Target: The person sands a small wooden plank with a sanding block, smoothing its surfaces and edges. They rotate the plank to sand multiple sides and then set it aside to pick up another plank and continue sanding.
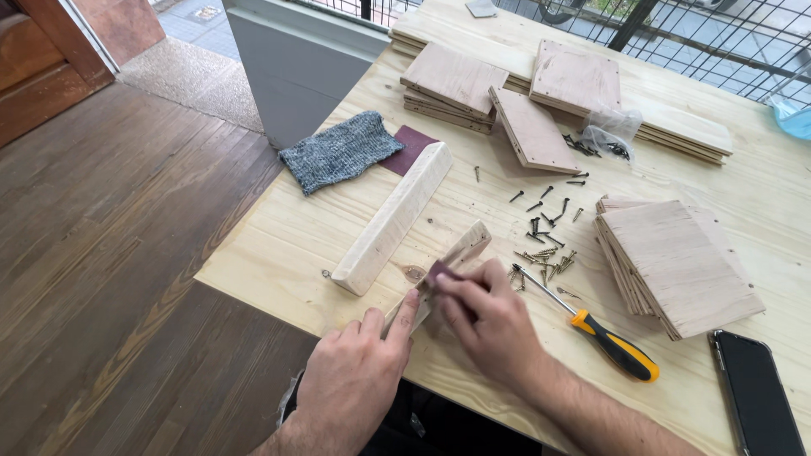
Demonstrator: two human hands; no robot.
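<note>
Even, soft daylight; scene bright overall. Light seems to enter from the far edge of the table (355, 211), through the wire grille (718, 42) there. Shadows short, diffuse, falling toward the near edge: visible under the wood block (393, 218) and the plywood stack (676, 262). Faint glare on the phone (756, 393) screen at the near right corner. Slight motion blur on the right hand (494, 325). Mild wide-angle stretch at frame edges. Focus otherwise sharp.

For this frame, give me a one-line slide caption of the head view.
Left hand steadies a small wooden strip while the right hand rubs sandpaper along it, screws and screwdriver alongside.
</note>
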